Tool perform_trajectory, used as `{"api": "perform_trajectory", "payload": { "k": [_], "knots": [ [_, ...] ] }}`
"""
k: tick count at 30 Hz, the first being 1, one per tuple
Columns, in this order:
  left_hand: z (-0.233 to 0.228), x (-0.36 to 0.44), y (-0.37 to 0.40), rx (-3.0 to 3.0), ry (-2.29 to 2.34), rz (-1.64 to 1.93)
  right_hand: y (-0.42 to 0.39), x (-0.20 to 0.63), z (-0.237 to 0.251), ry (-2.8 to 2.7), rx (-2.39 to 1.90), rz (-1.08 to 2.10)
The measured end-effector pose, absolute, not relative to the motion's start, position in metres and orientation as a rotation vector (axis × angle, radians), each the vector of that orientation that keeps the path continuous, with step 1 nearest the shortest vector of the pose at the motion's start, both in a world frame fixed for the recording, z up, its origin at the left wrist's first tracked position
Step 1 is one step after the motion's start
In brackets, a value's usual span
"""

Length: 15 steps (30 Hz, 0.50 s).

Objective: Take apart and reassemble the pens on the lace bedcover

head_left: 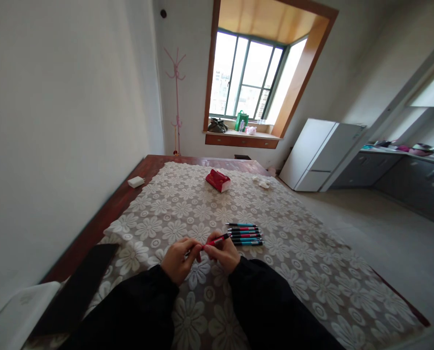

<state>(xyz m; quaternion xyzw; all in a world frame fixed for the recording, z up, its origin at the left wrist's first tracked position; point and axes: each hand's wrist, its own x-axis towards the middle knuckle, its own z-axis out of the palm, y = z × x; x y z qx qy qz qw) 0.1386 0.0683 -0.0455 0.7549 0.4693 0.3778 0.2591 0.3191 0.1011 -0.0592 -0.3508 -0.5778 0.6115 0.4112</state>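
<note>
A red and black pen (218,240) is held just above the patterned tablecloth (187,311). My right hand (222,253) is closed round its barrel, with the black end pointing up to the right. At the pen's other end, my left hand (182,257) pinches with thumb and forefinger; the exact part under those fingertips is hidden. Right beside my right hand lies a row of several pens (245,234), some blue and black, some red and black, set side by side.
A red tissue pack (217,180) lies farther back on the table, with crumpled white tissues (263,184) to its right. At the left edge are a white box-shaped object (136,182) and a dark flat panel (78,287). A white fridge (321,155) stands beyond the table.
</note>
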Motion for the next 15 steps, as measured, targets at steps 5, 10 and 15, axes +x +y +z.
{"api": "perform_trajectory", "payload": {
  "k": [5, 10, 15],
  "knots": [
    [-0.049, 0.138, 0.07, 2.032, 1.276, 1.041, 0.103, 0.318, -0.054, -1.362, -0.731, 1.573],
    [-0.055, 0.139, 0.071, 2.116, 1.248, 1.052, 0.104, 0.315, -0.057, -1.367, -0.628, 1.54],
    [-0.056, 0.141, 0.07, 2.066, 1.276, 1.038, 0.105, 0.313, -0.064, -1.309, -0.669, 1.507]
  ]
}}
